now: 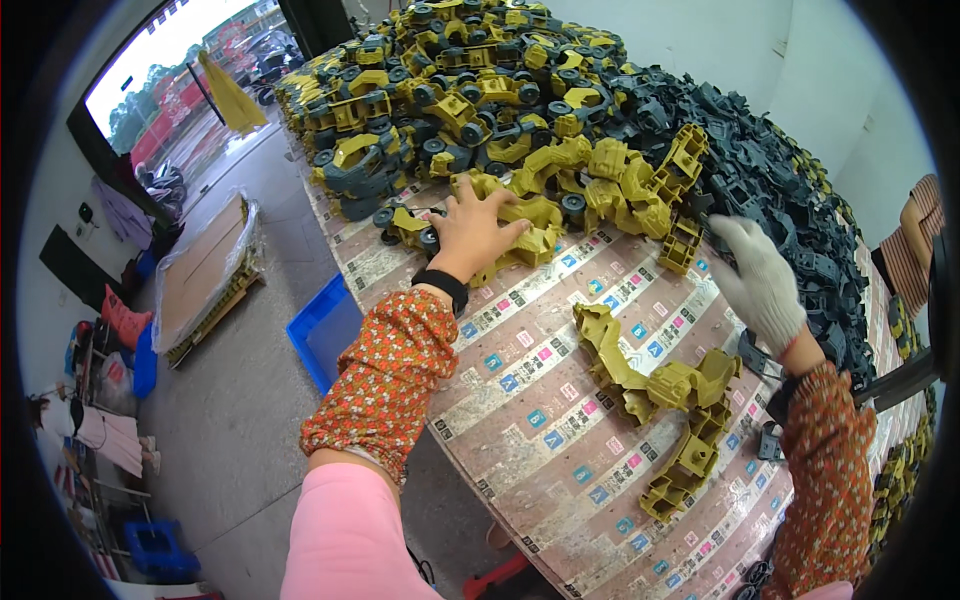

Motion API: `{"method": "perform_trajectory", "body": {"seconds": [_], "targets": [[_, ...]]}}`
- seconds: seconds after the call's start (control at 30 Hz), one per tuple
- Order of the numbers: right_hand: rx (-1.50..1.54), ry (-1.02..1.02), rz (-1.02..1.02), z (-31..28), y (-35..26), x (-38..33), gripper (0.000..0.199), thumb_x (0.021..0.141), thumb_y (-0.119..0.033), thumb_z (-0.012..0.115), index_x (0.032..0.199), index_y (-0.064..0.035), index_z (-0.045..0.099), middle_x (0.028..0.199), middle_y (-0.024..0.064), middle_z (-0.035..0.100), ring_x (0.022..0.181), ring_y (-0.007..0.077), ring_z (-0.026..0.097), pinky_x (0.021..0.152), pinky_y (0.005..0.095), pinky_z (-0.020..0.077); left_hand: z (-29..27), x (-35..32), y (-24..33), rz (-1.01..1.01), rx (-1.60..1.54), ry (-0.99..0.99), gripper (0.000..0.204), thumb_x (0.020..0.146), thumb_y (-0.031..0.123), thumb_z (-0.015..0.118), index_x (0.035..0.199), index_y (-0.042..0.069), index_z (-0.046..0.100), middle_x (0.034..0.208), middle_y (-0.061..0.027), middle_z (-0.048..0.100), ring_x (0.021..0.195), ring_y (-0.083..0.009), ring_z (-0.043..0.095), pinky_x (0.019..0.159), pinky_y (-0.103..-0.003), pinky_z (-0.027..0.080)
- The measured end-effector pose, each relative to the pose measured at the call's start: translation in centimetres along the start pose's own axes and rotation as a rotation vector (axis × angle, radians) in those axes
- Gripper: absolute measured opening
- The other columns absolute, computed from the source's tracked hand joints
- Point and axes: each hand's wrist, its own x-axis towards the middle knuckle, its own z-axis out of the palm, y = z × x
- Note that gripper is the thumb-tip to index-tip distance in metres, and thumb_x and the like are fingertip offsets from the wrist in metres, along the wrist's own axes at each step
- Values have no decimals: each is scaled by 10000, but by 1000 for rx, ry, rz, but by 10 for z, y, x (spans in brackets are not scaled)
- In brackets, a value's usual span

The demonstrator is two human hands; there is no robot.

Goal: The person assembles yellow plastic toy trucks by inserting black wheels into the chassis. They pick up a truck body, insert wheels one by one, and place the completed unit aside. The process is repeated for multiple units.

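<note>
My left hand (474, 232), bare with a black wristband, spreads its fingers over yellow plastic toy-vehicle bodies (535, 215) at the near edge of the heap. A small yellow-and-dark toy vehicle with black wheels (405, 228) lies beside its fingertips. My right hand (758, 283) wears a white knitted glove and reaches to the edge of a pile of dark grey plastic parts (790, 190). Its fingers look stretched out, slightly blurred, with nothing plainly held. Between my arms, several yellow bodies (672, 385) lie loose on the patterned tabletop (520, 400).
A tall heap of yellow-and-grey toy vehicles (470, 80) covers the table's far side. A blue bin (325, 330) stands off the left table edge. Small dark pieces (770, 442) lie near my right forearm. Another person's arm (912, 225) shows at far right.
</note>
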Motion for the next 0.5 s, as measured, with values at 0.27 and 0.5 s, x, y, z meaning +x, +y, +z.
{"method": "perform_trajectory", "body": {"seconds": [0.27,0.5], "targets": [[66,-5,175,57,-9,65,804,897,-475,704,1590,-156,449,1653,358,315,1309,528,595,1088,494,526,7,-92,90,529,-62,-179,333,1004,481,658,1244,264,737,1362,-161,564,1298,-378,457,1090,-612,329],[74,-242,32,68,14,44,527,891,-399,723,1323,-106,654,1606,408,340,1271,548,599,1067,515,535,-22,-109,151,674,-605,-445,236,1019,345,637,1140,174,746,1143,-123,665,1121,-359,616,954,-494,522]]}}
